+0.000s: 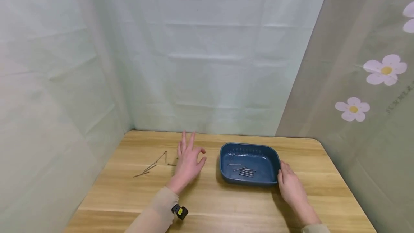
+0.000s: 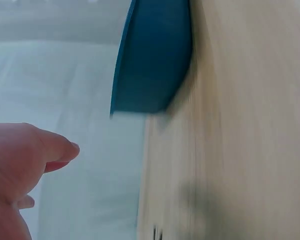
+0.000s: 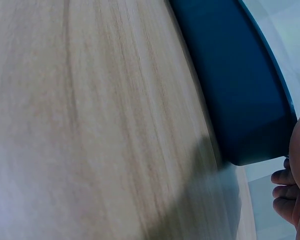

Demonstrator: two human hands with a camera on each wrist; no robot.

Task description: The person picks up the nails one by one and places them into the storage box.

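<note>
Over the table's left half, my left hand [image 1: 188, 161] hovers with its fingers spread, thumb and index finger apart and nothing between them. In the left wrist view that hand [image 2: 20, 170] is only partly in sight. Several thin nails [image 1: 150, 167] lie scattered left of it; another nail [image 1: 171, 164] is partly hidden behind the hand. A dark blue rectangular dish [image 1: 270, 182] stands to the right, with several nails [image 1: 247, 172] lying on its bottom. My right hand [image 1: 292, 186] grips the dish's right end, its fingers [image 3: 285, 192] outside the wall in the right wrist view.
The wooden table [image 1: 220, 208] ends at a back edge against a pale hanging curtain [image 1: 210, 64]. Flower-printed fabric [image 1: 352, 109] hangs along the right side. A dark band with a yellow-green mark [image 1: 179, 211] sits on the left wrist.
</note>
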